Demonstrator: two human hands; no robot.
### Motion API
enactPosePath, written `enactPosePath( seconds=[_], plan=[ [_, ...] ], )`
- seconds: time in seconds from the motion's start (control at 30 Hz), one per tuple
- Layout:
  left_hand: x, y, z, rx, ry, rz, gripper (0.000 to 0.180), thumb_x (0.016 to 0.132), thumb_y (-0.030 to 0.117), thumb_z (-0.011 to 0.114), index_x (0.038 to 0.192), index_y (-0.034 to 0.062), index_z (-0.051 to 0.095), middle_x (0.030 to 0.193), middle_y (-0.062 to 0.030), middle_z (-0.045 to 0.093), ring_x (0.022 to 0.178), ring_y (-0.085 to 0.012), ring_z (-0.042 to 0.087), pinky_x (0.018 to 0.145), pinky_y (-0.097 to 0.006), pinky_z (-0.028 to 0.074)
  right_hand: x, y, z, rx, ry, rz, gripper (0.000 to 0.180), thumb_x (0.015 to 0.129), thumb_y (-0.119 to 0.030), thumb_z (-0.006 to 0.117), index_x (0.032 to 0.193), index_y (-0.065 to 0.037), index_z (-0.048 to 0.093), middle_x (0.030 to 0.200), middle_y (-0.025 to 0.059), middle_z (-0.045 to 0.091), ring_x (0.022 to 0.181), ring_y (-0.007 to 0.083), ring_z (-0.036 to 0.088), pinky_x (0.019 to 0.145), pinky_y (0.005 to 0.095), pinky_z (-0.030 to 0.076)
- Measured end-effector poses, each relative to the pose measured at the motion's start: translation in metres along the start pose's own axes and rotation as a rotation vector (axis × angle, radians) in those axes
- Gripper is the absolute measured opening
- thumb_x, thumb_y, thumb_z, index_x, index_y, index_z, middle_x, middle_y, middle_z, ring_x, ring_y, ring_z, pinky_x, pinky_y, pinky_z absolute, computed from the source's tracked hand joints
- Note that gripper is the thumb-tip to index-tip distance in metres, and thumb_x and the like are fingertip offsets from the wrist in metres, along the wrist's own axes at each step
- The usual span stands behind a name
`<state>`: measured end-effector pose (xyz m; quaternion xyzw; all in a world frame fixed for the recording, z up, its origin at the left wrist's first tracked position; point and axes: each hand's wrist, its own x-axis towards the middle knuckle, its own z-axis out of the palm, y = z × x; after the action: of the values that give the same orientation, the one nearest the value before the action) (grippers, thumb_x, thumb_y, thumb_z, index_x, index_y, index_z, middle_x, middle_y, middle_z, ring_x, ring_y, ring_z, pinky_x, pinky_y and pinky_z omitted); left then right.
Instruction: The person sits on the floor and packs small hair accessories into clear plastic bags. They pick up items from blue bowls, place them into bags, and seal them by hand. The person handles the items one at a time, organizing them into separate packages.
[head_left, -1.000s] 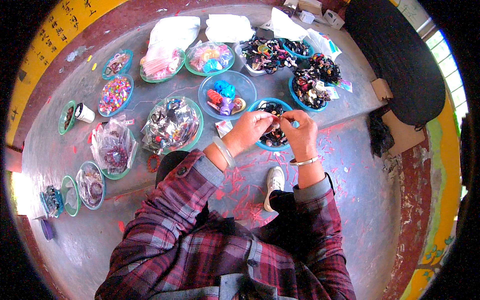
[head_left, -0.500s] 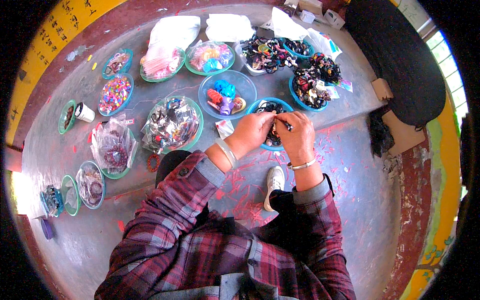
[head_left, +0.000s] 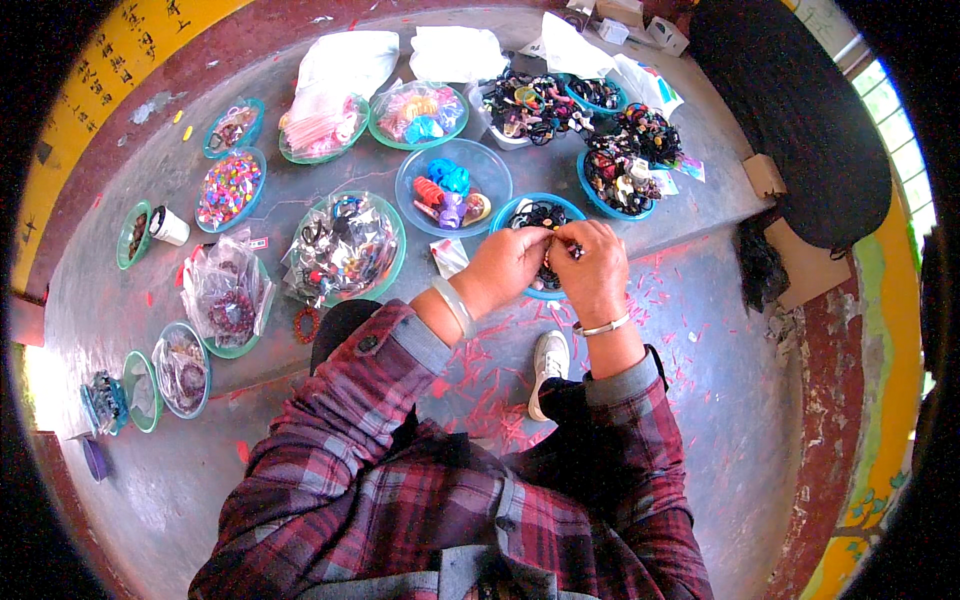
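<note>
Above a blue basin (head_left: 546,294) of black elastic hair ties (head_left: 538,214), my two hands meet at the fingertips. My left hand (head_left: 506,264) is closed in a pinch, and its fingers hide most of what lies between them. My right hand (head_left: 598,268) has its fingers curled in, with a small dark piece (head_left: 575,251) showing at the fingertips. Its exact kind is too small to make out. Just behind my left hand stands a clear bluish bowl (head_left: 404,205) with blue, red and purple coiled items (head_left: 454,180).
Black hair ties fill a tub (head_left: 530,105) and a blue bowl (head_left: 588,200) at the far right. A bowl of colourful beads (head_left: 228,188) and a green basin of bagged trinkets (head_left: 345,240) stand left. Red scraps (head_left: 490,400) litter the floor around my shoe (head_left: 549,365).
Both hands stay over the blue basin, with the fingertips together. The right hand's fingers have shifted slightly around the small dark piece.
</note>
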<state>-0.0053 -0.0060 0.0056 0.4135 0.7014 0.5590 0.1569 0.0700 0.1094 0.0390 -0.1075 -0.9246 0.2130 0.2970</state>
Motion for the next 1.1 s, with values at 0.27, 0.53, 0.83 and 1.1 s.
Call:
enactPosePath(
  seconds=[0.27, 0.53, 0.83, 1.1],
  plan=[
    [0.003, -0.016, 0.001, -0.156, 0.013, -0.010, 0.024, 0.087, 0.015, 0.048, 0.099, -0.0037, 0.058, 0.082, -0.0090, 0.063, 0.077, -0.0115, 0.057, 0.067, -0.027, 0.046, 0.000, 0.008, 0.005, 0.077, -0.001, -0.007, 0.006, 0.062, -0.010, 0.063, 0.068, -0.009, 0.061, 0.069, 0.0070, 0.059, 0.069, 0.0268, 0.055, 0.061, 0.0372, 0.040],
    [0.002, -0.015, 0.000, -0.205, 0.005, -0.039, 0.027, 0.088, 0.017, 0.047, 0.101, -0.0042, 0.058, 0.086, -0.0080, 0.063, 0.080, -0.0107, 0.057, 0.071, -0.025, 0.046, 0.003, 0.013, 0.001, 0.212, -0.036, 0.102, 0.009, 0.062, -0.010, 0.063, 0.070, -0.006, 0.063, 0.071, 0.0106, 0.061, 0.069, 0.0272, 0.058, 0.062, 0.0344, 0.046],
    [0.002, 0.000, -0.008, -0.916, -0.049, -0.276, 0.029, 0.090, 0.019, 0.043, 0.103, -0.0046, 0.055, 0.104, -0.0125, 0.058, 0.095, -0.0192, 0.057, 0.083, -0.030, 0.047, 0.007, 0.031, -0.015, 0.435, -0.169, 0.355, 0.011, 0.070, -0.010, 0.061, 0.077, -0.002, 0.064, 0.069, 0.0064, 0.061, 0.065, 0.0127, 0.057, 0.058, 0.0255, 0.045],
    [0.004, -0.012, -0.008, -1.084, 0.025, -0.355, 0.026, 0.089, 0.016, 0.044, 0.100, -0.0056, 0.054, 0.103, -0.0138, 0.056, 0.096, -0.0229, 0.056, 0.083, -0.031, 0.048, 0.006, 0.072, -0.032, 0.433, -0.161, 0.438, 0.012, 0.069, -0.010, 0.061, 0.078, -0.002, 0.064, 0.067, 0.0031, 0.060, 0.062, 0.0073, 0.052, 0.054, 0.0220, 0.042]
  ],
)
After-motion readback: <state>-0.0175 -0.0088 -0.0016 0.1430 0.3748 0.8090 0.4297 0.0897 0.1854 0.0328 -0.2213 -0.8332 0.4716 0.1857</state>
